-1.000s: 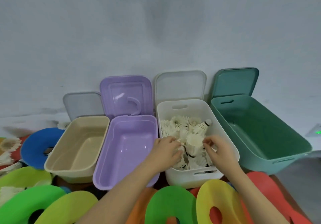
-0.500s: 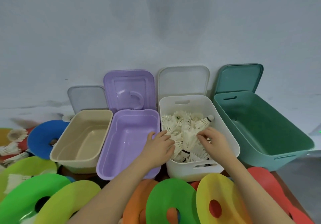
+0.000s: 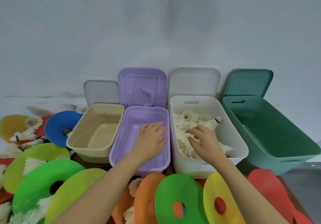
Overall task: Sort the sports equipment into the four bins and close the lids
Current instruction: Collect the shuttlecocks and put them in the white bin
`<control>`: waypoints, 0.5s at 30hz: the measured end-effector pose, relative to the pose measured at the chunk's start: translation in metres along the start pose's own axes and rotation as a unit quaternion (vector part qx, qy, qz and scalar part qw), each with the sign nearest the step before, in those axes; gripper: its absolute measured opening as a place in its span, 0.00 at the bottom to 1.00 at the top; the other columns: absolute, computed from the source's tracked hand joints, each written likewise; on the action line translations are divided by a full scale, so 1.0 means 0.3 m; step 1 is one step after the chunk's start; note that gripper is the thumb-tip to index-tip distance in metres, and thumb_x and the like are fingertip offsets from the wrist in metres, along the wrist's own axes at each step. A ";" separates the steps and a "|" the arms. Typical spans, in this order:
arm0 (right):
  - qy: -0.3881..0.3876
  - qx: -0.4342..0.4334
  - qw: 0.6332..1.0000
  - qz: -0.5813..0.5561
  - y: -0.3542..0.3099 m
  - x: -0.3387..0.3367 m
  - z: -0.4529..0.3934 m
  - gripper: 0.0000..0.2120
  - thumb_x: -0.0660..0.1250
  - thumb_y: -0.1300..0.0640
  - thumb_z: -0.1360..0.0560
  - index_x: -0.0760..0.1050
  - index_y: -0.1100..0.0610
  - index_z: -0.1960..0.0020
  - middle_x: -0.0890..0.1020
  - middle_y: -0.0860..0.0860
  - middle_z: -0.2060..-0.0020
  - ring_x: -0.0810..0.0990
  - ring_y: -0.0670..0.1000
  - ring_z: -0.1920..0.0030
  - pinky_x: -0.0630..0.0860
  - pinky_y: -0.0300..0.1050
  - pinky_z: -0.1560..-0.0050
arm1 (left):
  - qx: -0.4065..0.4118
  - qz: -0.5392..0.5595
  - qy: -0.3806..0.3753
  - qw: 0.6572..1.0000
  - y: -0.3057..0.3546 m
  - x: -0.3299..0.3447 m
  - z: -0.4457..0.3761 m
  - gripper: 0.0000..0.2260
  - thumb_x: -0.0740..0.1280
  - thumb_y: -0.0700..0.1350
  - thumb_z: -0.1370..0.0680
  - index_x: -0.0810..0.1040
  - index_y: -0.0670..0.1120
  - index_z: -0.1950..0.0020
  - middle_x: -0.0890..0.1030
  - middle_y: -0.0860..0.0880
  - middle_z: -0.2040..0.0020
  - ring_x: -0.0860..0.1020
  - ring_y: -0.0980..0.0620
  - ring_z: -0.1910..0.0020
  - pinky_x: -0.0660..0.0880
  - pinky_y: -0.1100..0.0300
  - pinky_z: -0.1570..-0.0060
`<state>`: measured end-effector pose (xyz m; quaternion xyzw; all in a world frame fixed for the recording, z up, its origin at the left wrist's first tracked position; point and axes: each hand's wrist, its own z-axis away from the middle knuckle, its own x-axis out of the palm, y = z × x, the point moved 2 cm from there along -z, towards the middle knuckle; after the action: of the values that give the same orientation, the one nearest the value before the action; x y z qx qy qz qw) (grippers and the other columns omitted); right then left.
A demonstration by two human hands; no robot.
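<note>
The left hand [image 3: 150, 139] is held over the purple bin [image 3: 121, 147], fingers spread, palm down, gripping nothing. The right hand [image 3: 204, 141] reaches into the white bin [image 3: 239, 143], fingers loosely spread over the shuttlecocks [image 3: 186, 119]; whether its fingertips pinch one cannot be determined. The beige bin [image 3: 83, 136] lies left of the left fingers, the green bin [image 3: 278, 136] right of the right fingers. All lids stand open. Discs [image 3: 175, 192] in front are cut off by the frame.

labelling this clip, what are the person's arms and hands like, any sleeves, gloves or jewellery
Both forearms are bare as far as the frame shows, with no sleeves in view. The left hand and right hand wear no gloves, and no rings, watch or bracelet can be seen. No markings are visible on either arm.
</note>
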<state>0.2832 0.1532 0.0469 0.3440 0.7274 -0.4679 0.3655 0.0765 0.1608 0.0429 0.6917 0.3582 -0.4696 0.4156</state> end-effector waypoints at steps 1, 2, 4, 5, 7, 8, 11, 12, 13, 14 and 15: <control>-0.001 -0.007 1.000 -0.001 -0.029 0.014 -0.010 0.14 0.61 0.52 0.26 0.78 0.53 0.44 0.78 0.49 0.53 0.76 0.55 0.51 0.71 0.53 0.49 | -0.007 -0.003 0.002 1.000 -0.030 -0.018 0.016 0.34 0.38 0.60 0.28 0.68 0.50 0.30 0.65 0.50 0.27 0.63 0.51 0.29 0.52 0.55 0.35; -0.001 -0.015 1.000 -0.001 -0.063 0.031 -0.019 0.15 0.60 0.52 0.26 0.78 0.53 0.43 0.78 0.49 0.53 0.76 0.55 0.51 0.72 0.54 0.50 | -0.014 -0.003 0.004 1.000 -0.063 -0.036 0.034 0.31 0.41 0.59 0.26 0.68 0.49 0.30 0.65 0.50 0.27 0.63 0.50 0.29 0.53 0.54 0.34; -0.005 -0.029 1.000 -0.004 -0.141 0.068 -0.038 0.16 0.59 0.51 0.26 0.77 0.53 0.42 0.78 0.49 0.52 0.76 0.54 0.52 0.72 0.52 0.51 | -0.036 -0.003 0.010 0.999 -0.140 -0.072 0.074 0.27 0.47 0.57 0.25 0.70 0.49 0.31 0.67 0.49 0.28 0.65 0.49 0.30 0.55 0.52 0.34; -0.011 -0.035 0.999 -0.006 -0.182 0.087 -0.049 0.17 0.58 0.51 0.26 0.77 0.53 0.41 0.78 0.49 0.52 0.76 0.54 0.52 0.72 0.50 0.51 | -0.048 -0.002 0.015 0.999 -0.181 -0.094 0.097 0.27 0.47 0.57 0.25 0.71 0.49 0.32 0.68 0.49 0.29 0.67 0.48 0.31 0.56 0.52 0.34; -0.027 -0.056 0.998 -0.009 -0.262 0.132 -0.074 0.18 0.57 0.50 0.25 0.77 0.55 0.41 0.79 0.50 0.52 0.78 0.55 0.52 0.72 0.49 0.52 | -0.072 -0.001 0.024 0.997 -0.265 -0.136 0.147 0.31 0.44 0.58 0.28 0.74 0.48 0.34 0.71 0.48 0.31 0.69 0.47 0.33 0.58 0.52 0.36; -0.034 -0.069 0.997 -0.009 -0.299 0.160 -0.089 0.19 0.56 0.49 0.25 0.78 0.56 0.42 0.79 0.51 0.52 0.78 0.56 0.53 0.73 0.50 0.53 | -0.082 -0.001 0.028 0.996 -0.309 -0.155 0.174 0.32 0.43 0.59 0.29 0.74 0.48 0.35 0.72 0.48 0.32 0.70 0.47 0.34 0.59 0.52 0.37; -0.051 -0.086 0.995 -0.018 -0.425 0.242 -0.131 0.18 0.57 0.50 0.24 0.77 0.56 0.41 0.80 0.51 0.51 0.79 0.57 0.50 0.74 0.52 0.51 | -0.116 -0.009 0.026 0.993 -0.443 -0.214 0.259 0.29 0.45 0.58 0.26 0.71 0.50 0.33 0.69 0.50 0.30 0.67 0.48 0.33 0.56 0.54 0.36; -0.053 -0.089 0.994 -0.027 -0.472 0.268 -0.147 0.17 0.59 0.51 0.24 0.77 0.56 0.40 0.80 0.51 0.51 0.78 0.56 0.49 0.73 0.51 0.50 | -0.129 -0.018 0.019 0.991 -0.497 -0.227 0.287 0.24 0.48 0.57 0.23 0.70 0.51 0.31 0.67 0.51 0.29 0.65 0.50 0.31 0.54 0.55 0.35; -0.054 -0.093 0.994 -0.036 -0.520 0.294 -0.163 0.16 0.60 0.53 0.24 0.77 0.56 0.40 0.80 0.51 0.50 0.78 0.55 0.49 0.72 0.49 0.50 | -0.136 -0.029 0.016 0.990 -0.549 -0.240 0.315 0.21 0.52 0.54 0.21 0.68 0.51 0.30 0.65 0.52 0.28 0.63 0.51 0.30 0.53 0.56 0.34; -0.054 -0.097 0.993 -0.042 -0.568 0.322 -0.182 0.15 0.61 0.54 0.24 0.77 0.56 0.40 0.80 0.51 0.51 0.77 0.55 0.49 0.71 0.47 0.50 | -0.142 -0.033 0.015 0.989 -0.597 -0.255 0.343 0.19 0.54 0.53 0.20 0.67 0.52 0.29 0.65 0.53 0.27 0.63 0.52 0.30 0.53 0.55 0.34; -0.056 -0.101 0.992 -0.045 -0.618 0.348 -0.201 0.14 0.62 0.55 0.24 0.77 0.56 0.41 0.80 0.52 0.51 0.77 0.56 0.50 0.70 0.46 0.51 | -0.148 -0.033 0.015 0.988 -0.645 -0.272 0.371 0.19 0.54 0.53 0.20 0.67 0.52 0.29 0.65 0.53 0.28 0.63 0.52 0.30 0.53 0.54 0.33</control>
<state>0.0626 0.1656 0.0550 0.2450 0.7642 -0.4263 0.4174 -0.1587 0.1277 0.0504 0.6176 0.4524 -0.4146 0.4920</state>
